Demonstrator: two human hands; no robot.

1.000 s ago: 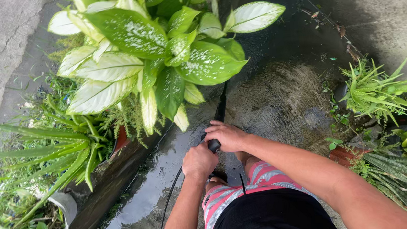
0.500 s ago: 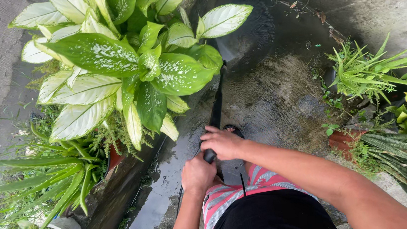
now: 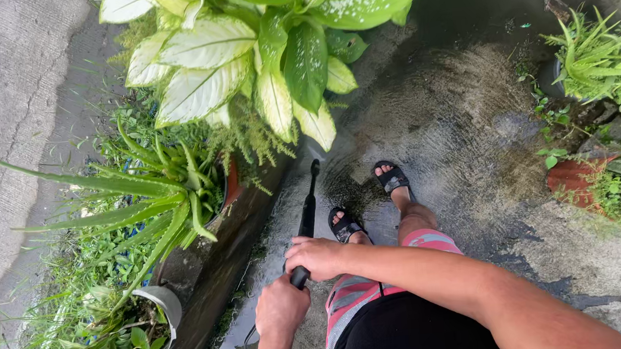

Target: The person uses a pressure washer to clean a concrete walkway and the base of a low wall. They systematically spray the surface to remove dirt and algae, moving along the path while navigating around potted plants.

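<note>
Head view: both my hands grip the black spray wand (image 3: 307, 220), left hand (image 3: 281, 309) clamped low, right hand (image 3: 320, 257) closed just above. Its nozzle points at wet concrete (image 3: 456, 124) beside the leafy plant (image 3: 270, 51) (mid-rinse, I judge); next, sweep steadily.

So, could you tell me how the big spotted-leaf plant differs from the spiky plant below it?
The spotted-leaf plant has broad oval leaves, cream and white with green edges; the spiky plant has narrow, pointed, plain green blades. The spotted-leaf plant stands at the top of the view beyond the black wand's tip, while the spiky plant lies to the left of the wand held by the left hand and right hand. Both grow along the wet path's left edge.
</note>
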